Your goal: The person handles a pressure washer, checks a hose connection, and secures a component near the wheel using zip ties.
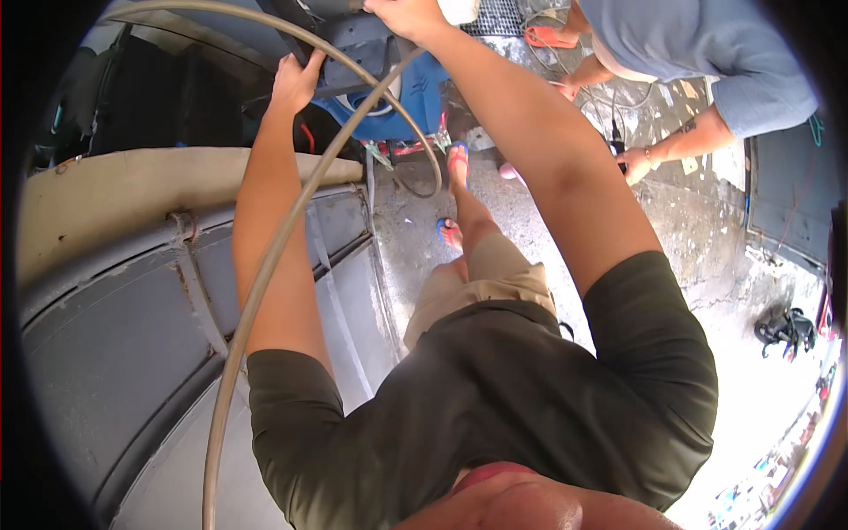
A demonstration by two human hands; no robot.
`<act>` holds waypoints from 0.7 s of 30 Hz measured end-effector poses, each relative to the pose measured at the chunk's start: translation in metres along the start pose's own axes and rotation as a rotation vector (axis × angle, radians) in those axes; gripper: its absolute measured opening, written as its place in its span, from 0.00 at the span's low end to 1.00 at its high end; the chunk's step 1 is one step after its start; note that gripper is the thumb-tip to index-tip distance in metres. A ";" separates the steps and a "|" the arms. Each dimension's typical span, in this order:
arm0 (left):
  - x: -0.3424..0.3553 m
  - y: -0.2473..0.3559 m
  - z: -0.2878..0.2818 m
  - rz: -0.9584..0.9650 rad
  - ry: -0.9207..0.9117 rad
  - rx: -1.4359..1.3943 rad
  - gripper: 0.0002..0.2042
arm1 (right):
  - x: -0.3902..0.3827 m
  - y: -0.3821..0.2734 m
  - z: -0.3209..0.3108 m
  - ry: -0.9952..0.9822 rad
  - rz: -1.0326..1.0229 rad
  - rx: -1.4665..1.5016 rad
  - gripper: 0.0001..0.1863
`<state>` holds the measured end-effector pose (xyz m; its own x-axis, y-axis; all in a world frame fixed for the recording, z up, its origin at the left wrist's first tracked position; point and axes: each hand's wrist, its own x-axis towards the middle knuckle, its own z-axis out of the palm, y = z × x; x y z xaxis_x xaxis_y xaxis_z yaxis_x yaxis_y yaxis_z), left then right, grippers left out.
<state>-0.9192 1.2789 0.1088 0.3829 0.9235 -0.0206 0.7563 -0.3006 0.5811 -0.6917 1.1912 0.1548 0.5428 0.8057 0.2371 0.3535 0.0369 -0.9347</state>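
a big grey metal panel (159, 336) curves along the left. past it sits a blue machine (415, 93) on the wet concrete floor (707, 256). a tan hose (265, 265) loops up to it. the left hand (296, 81) is curled around the hose near the machine; the right hand (408, 15) rests closed on the machine's top, its grip hidden.

Single head-worn fisheye view, looking steeply down the person's own torso, close, edges curved and vignetted

Bright daylight, glare washing out ground at lower right; dark fisheye rim, edges bent, slightly soft
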 end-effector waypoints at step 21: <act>-0.011 0.010 0.007 -0.049 0.226 -0.171 0.36 | 0.023 0.040 0.000 -0.234 -0.104 -0.025 0.54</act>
<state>-0.9120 1.2637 0.1095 0.2061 0.9713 0.1187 0.6633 -0.2278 0.7129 -0.6646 1.2111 0.1231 0.3129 0.9133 0.2609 0.4186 0.1140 -0.9010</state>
